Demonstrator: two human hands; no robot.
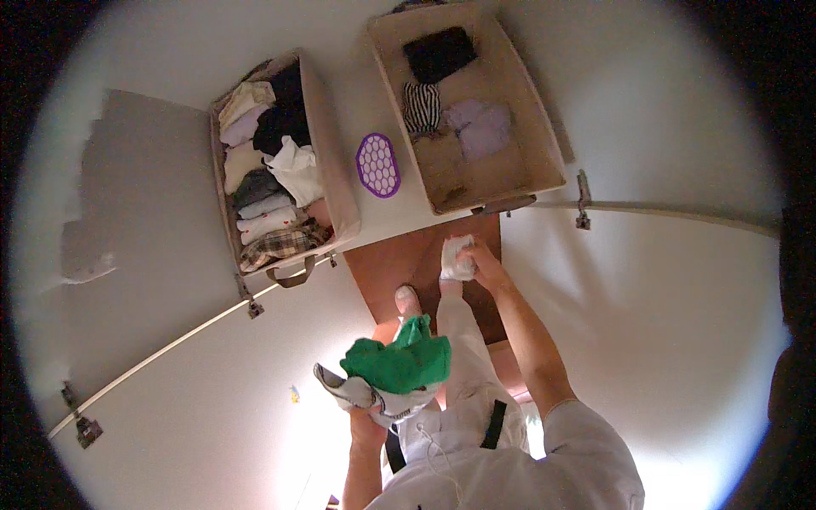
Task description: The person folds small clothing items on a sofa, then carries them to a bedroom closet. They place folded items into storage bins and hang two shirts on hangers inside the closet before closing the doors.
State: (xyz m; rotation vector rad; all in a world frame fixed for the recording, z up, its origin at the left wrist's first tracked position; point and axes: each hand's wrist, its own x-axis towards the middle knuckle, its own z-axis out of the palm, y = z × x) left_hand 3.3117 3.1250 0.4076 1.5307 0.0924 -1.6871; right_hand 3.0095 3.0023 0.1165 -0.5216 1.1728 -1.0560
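Observation:
My left hand [368, 427] holds a loose bundle near my waist: a green cloth [398, 363] on top of a white cloth with dark trim [357, 392]. A small folded white cloth [456, 260] is gripped in my right hand [479, 256], in front of the near edge of the right bin. That beige fabric storage bin [551, 156] contains a folded black cloth [440, 54], a black-and-white striped cloth [421, 107], a pale lilac cloth [481, 127] and a tan cloth [438, 156]. The left fabric bin [333, 153] is packed with folded clothes, including a white garment [296, 169] and a plaid one [277, 250].
Both bins stand on a white shelf [357, 226]. Between them lies a purple-rimmed item with a white honeycomb pattern [377, 164]. White door panels flank me, with metal hinges [254, 307] on the left and another hinge [582, 217] on the right. Brown flooring [376, 268] shows below.

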